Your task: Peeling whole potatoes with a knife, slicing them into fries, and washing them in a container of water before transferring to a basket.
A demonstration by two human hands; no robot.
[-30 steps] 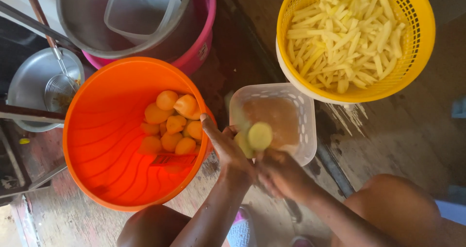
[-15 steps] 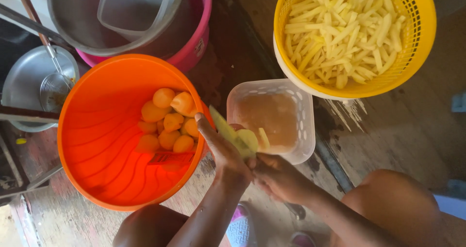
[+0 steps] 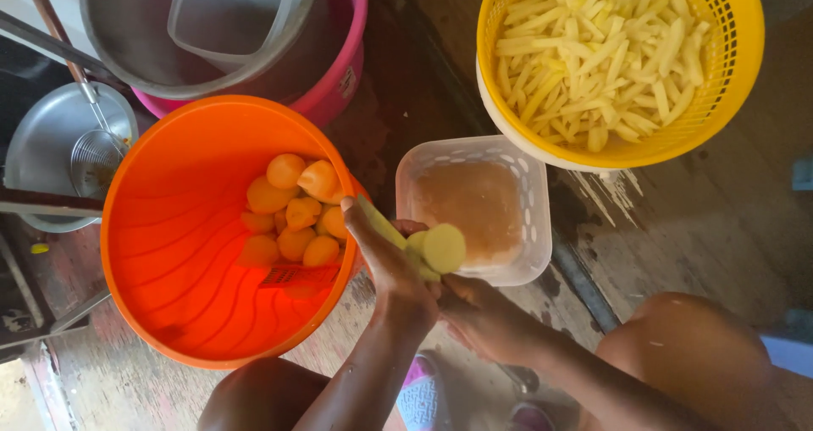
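Potato (image 3: 436, 249), peeled and pale, sits between my 2 hands, just above the near rim of the clear plastic tub (image 3: 474, 207). My left hand (image 3: 385, 266) is clenched around it from the left, with a long pale strip or blade rising past the thumb; I cannot tell which. The potato's cut round face points right, its long axis running back into that palm. My right hand (image 3: 487, 317) lies below it, fingers curled; whether it grasps anything is hidden. The orange basin (image 3: 169, 253) of potatoes lies left.

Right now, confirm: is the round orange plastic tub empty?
No, the round orange plastic tub holds a cluster of peeled potatoes in water.
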